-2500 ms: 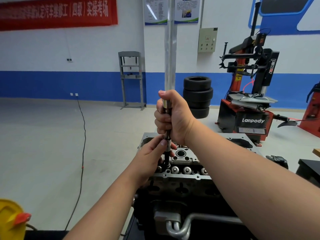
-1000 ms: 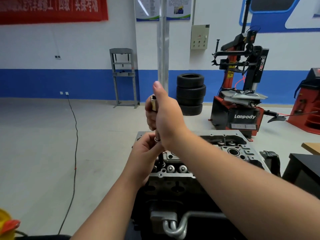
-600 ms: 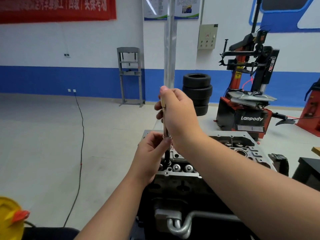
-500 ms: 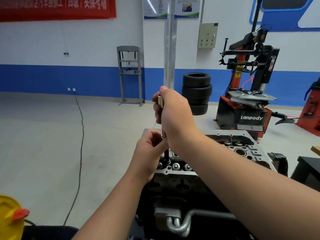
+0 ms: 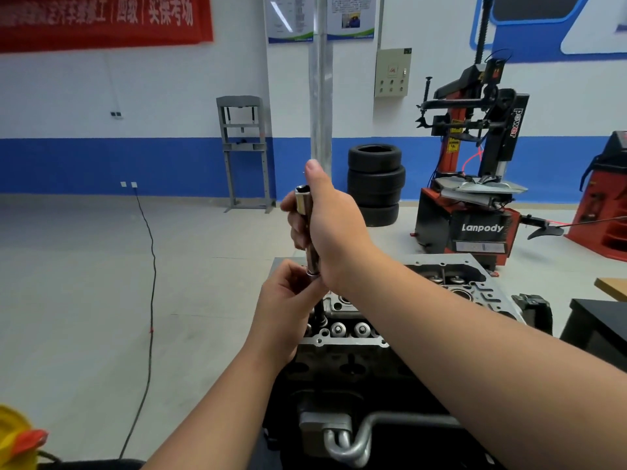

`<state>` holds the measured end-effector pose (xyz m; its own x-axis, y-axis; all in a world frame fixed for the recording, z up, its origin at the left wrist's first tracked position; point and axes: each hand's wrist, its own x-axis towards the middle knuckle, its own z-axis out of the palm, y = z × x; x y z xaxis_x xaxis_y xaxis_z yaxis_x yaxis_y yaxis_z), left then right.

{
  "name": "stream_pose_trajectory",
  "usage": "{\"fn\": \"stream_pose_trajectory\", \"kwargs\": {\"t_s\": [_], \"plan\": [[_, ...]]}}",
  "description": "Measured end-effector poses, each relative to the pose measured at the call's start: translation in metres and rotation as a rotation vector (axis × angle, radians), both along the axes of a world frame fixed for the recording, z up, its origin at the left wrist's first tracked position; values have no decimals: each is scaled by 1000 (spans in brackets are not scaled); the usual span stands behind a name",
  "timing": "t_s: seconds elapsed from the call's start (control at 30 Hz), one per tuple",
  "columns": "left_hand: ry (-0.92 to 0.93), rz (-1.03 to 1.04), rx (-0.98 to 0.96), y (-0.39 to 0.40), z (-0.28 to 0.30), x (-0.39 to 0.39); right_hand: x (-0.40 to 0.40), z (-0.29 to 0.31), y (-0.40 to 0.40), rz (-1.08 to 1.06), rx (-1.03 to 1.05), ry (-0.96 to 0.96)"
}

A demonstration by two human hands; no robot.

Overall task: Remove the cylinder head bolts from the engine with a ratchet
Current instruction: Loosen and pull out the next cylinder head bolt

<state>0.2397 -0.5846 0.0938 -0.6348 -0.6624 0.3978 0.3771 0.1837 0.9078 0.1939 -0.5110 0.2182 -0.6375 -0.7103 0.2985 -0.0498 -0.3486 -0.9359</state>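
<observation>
— What's in your hands?

— My right hand (image 5: 334,232) is wrapped around a long socket extension (image 5: 307,228), a smooth chrome tube standing upright, thumb stretched up past its top. The open upper end shows a dark square hole. My left hand (image 5: 283,310) pinches just under the ringed lower end of it, fingers curled in close, right below my right palm.

— And the bolt?

— A thin dark shaft, the cylinder head bolt (image 5: 320,312), runs down from my left fingers into the cylinder head (image 5: 475,286), near its front left corner. I can't make out its head; my fingers cover where it meets the tool, so whether it's seated in the socket is unclear.

— How does the head look?

— Cast aluminium, dull grey and rough, with a ribbed, scalloped rim. Along the front edge sit round shiny valve tops (image 5: 349,330) in a row. Toward the back right corner there are darker bores. Below it the engine block (image 5: 339,368) is black and mostly shadow, with a bent silver pipe (image 5: 353,442) across the front.

— Anything cut off?

— My right forearm hides the middle of the head. No ratchet handle is in view. Behind, stacked black tyres (image 5: 376,184) and a red-and-black tyre changer (image 5: 471,198) stand on the pale floor, and a yellow object (image 5: 13,435) is clipped by the frame's bottom left corner.
</observation>
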Motion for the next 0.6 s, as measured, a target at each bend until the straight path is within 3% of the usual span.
{"fn": "stream_pose_trajectory", "kwargs": {"t_s": [0.17, 0.33, 0.47, 0.6], "plan": [[25, -122, 0, -2, 0, 2, -7, 1, -1, 104, -58, 11], [-16, -91, -50, 0, 0, 2, -8, -1, 2, -24, -79, 174], [54, -10, -11, 1, -1, 2, -3, 3, 3, 51, -9, 73], [49, -103, -34, -2, -2, 2, -1, 1, 0, 118, -31, 30]]}}
